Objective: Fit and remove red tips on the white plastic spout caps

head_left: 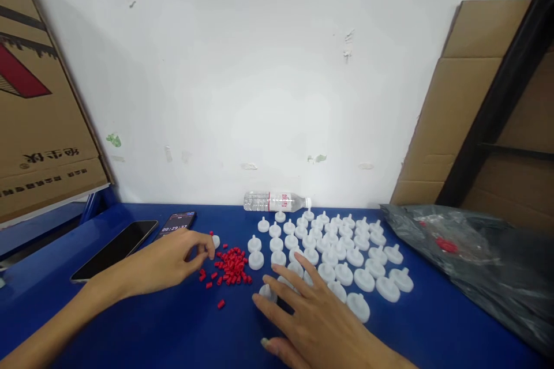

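My left hand (184, 256) is curled in a pinch at the left side of a pile of small red caps (234, 265). What its fingertips hold, if anything, is hidden. Just behind those fingertips stands a white disc-shaped piece (216, 240), with a bit of red beside it. My right hand (309, 314) reaches palm down with fingers spread over the near side of a large group of white round pieces with upright stems (343, 273). Its index and middle fingers partly cover some of them. One white piece (268, 293) sits at its fingertips; whether they touch cannot be made out.
A clear bottle (277, 202) lies against the wall. Left of my left hand are a dark phone (115, 251) and another phone (177, 222) showing a timer. A grey plastic bag (476, 277) covers the right side of the blue table (173, 328). Cardboard (47, 98) stands at left.
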### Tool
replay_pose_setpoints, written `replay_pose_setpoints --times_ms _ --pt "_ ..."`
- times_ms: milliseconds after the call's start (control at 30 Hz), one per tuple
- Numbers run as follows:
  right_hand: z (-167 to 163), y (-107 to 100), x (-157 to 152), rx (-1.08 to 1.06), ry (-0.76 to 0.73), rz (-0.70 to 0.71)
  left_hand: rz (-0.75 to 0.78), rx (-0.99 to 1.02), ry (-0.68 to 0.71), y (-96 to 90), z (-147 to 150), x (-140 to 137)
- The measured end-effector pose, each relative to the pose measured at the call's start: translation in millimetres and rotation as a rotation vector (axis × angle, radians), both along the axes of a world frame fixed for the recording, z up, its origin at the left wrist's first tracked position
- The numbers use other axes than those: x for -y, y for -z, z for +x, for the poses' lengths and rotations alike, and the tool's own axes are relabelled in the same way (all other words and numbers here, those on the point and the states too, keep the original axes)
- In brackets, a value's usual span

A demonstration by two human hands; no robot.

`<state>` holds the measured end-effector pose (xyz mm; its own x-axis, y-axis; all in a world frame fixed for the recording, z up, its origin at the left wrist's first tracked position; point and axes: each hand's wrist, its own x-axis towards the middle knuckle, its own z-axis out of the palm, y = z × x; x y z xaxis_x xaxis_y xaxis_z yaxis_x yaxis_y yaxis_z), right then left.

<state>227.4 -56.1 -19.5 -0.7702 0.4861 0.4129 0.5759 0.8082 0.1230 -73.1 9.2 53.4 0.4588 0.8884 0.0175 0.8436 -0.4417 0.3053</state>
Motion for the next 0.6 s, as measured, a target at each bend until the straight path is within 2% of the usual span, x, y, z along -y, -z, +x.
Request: replay_pose_setpoints --times_ms 233,400,533,600 --pt "-3 -3 1 -0.049 -0.067 0.044 -0.154 -0.049 0.03 12.2 -16 -5" --pt "-5 1 3 -0.272 -0.083 0.087 -0.111 -0.036 0.049 19.6 -19 -12" --pt "-6 3 3 -0.383 -0.081 0.121 0.014 -0.001 -0.012 12.6 -8 -9" --pt "-6 2 3 -0.417 -0.081 0.135 0.04 0.08 -0.037 8.3 2 -3"
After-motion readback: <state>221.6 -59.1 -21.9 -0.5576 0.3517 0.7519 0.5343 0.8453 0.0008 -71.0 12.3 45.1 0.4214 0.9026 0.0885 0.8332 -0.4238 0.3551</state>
